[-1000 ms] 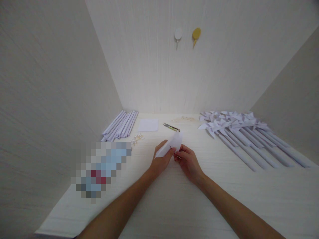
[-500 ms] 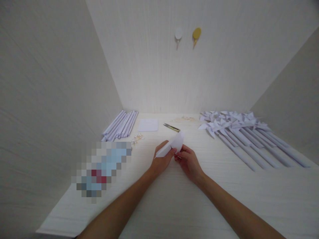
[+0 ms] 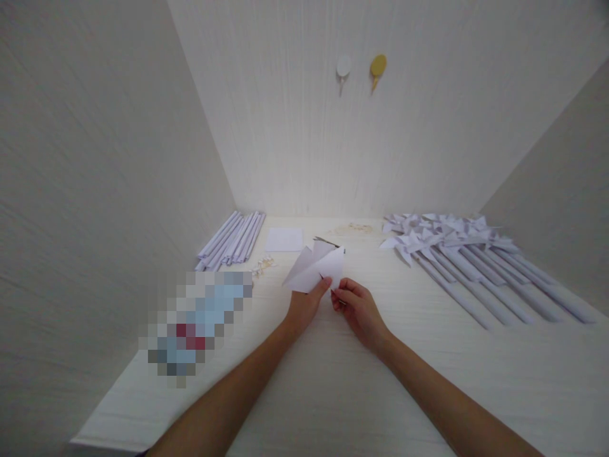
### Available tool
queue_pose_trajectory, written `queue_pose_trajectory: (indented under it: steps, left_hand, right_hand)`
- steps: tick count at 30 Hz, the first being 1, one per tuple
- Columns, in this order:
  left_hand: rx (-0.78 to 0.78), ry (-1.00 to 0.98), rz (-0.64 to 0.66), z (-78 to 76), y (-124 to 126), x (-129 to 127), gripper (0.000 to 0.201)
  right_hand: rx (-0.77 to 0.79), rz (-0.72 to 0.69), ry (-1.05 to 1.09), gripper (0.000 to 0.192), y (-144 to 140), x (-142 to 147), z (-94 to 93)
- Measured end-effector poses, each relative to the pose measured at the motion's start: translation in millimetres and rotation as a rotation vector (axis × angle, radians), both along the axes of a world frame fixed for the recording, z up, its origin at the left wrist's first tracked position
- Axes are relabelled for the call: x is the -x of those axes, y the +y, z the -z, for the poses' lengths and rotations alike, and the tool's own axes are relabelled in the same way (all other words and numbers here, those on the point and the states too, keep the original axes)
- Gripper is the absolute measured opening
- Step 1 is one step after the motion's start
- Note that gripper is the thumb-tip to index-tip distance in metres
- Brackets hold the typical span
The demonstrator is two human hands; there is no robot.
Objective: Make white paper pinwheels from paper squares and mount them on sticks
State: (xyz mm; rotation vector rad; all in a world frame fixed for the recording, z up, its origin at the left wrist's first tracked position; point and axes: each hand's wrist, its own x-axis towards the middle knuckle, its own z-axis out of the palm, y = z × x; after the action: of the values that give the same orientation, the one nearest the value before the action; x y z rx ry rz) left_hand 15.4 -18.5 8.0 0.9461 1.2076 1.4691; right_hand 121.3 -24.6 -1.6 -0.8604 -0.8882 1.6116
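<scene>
Single head-worn view, facing forward and down, near the table (image 3: 333, 393)

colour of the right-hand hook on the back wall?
Yellow hook, beside a white one; head view.

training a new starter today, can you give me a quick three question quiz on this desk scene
1. True or false: the left hand holds the folded paper.
2. Which lies to the person's right? A) paper pinwheels B) bundle of rolled paper sticks
3. Fill in: the flat white sheet lies on the ____.

Key: 1 true; 2 A; 3 table.
</scene>
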Motion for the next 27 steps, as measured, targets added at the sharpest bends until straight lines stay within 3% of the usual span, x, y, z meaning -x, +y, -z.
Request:
queue_pose_trajectory:
  steps: [11, 16, 20, 27]
  left_hand:
    - [0.007, -0.340, 0.035, 5.9, 6.4, -1.7, 0.019]
    - [0.015, -0.464, -0.052, 1.3, 10.6, 1.4, 0.020]
    - [0.002, -0.432, -0.043, 3.1, 12.5, 3.5, 0.019]
    - [-0.011, -0.198, 0.079, 11.8, 8.2, -1.5, 0.016]
  right_hand:
    - [-0.179, 0.008, -0.228, 0.013, -0.5, 0.7, 0.1]
    - [-0.204, 0.015, -0.302, 0.012, -3.1, 0.3, -1.4]
    - [-0.178, 0.043, -0.230, 0.012, -2.4, 0.7, 1.9]
    - [-0.162, 0.064, -0.208, 0.020, 0.0, 1.4, 5.8]
